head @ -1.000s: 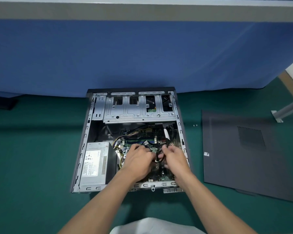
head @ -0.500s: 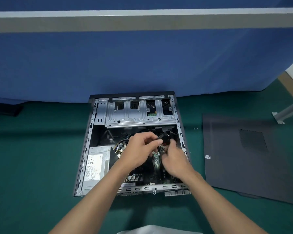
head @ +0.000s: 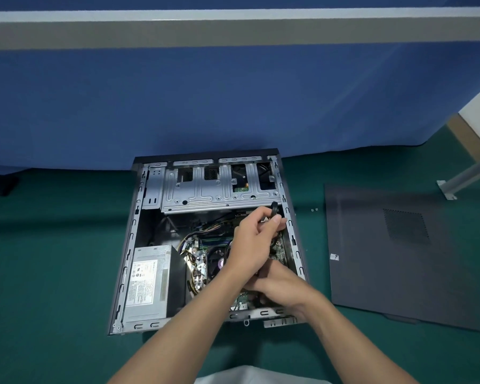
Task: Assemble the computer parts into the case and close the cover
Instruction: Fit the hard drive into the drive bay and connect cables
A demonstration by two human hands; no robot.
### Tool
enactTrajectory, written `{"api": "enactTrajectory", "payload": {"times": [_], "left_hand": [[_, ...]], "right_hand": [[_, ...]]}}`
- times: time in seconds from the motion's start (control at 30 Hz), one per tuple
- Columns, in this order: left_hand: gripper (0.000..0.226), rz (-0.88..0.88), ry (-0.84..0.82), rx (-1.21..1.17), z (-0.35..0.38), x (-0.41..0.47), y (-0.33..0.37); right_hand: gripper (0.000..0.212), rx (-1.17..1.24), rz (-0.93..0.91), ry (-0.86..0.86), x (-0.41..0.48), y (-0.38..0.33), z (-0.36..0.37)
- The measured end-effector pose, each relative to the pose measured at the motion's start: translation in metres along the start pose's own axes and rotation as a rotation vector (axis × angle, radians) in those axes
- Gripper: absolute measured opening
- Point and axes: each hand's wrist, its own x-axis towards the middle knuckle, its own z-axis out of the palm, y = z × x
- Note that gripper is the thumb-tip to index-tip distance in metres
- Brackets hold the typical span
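While the case (head: 133, 246) lies open on the green mat (head: 53, 273), left hand (head: 248, 246) pinches a black cable (head: 274, 210) just below the drive cage (head: 219, 194). Right hand (head: 284, 289) low inside case, fingers hidden; grip unclear. Cover panel (head: 399, 261) flat on mat, apart to the right.

Both bare forearms reach from the near side into the open case (head: 130, 245). The left hand (head: 254, 242) is over the case's far right part, fingers curled, thumb and fingertips pinching a black cable (head: 274, 211). The right hand (head: 284, 286) sits lower, toward the case's near right corner, back upward. Its fingertips are hidden beneath the left hand's heel.
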Motion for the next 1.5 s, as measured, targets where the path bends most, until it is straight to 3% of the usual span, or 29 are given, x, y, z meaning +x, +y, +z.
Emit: {"api": "enactTrajectory", "payload": {"times": [0.17,0.27,0.37,0.47,0.53,0.67,0.77,0.93,1.2,1.33,1.4,1.5], "left_hand": [[0.011,0.075,0.011,0.126,-0.014,0.003,-0.009],[0.012,0.094,0.036,0.125,-0.022,0.003,-0.005],[0.026,0.093,0.012,0.192,-0.023,0.007,-0.003],[0.014,0.050,-0.016,0.177,-0.023,0.011,0.004],[0.016,0.038,-0.074,0.190,-0.029,0.012,0.009],[0.020,0.032,-0.229,0.319,-0.056,0.003,0.008],[0.021,0.029,-0.231,0.520,-0.070,-0.002,-0.003],[0.019,0.160,-0.170,0.623,-0.063,-0.006,-0.017],[0.020,0.225,-0.114,0.794,-0.056,0.006,-0.034],[0.022,0.191,-0.090,0.866,-0.057,0.019,-0.043],[0.024,0.204,-0.111,0.896,-0.054,0.027,-0.046],[0.027,0.234,-0.136,0.945,-0.047,0.041,-0.050]], "right_hand": [[0.018,0.253,0.047,-0.076,-0.007,-0.001,-0.009],[0.009,0.417,0.054,-0.108,-0.007,-0.008,-0.015],[0.013,0.450,0.060,-0.080,-0.001,-0.011,-0.007],[0.017,0.534,0.044,0.052,0.006,-0.008,0.003],[0.013,0.301,0.001,0.191,0.010,-0.005,0.004],[0.014,-0.503,-0.152,0.420,0.011,-0.006,-0.013],[0.015,-0.813,-0.356,0.444,0.010,-0.011,-0.022],[0.018,-0.948,-0.431,0.467,0.019,-0.013,-0.019],[0.026,-1.001,-0.379,0.473,0.022,-0.009,-0.012],[0.033,-1.571,-0.308,0.405,0.011,-0.006,-0.021],[0.022,-1.666,-0.249,0.332,0.001,0.000,-0.037],[0.024,-1.674,-0.251,0.253,-0.008,0.018,-0.059]]}}
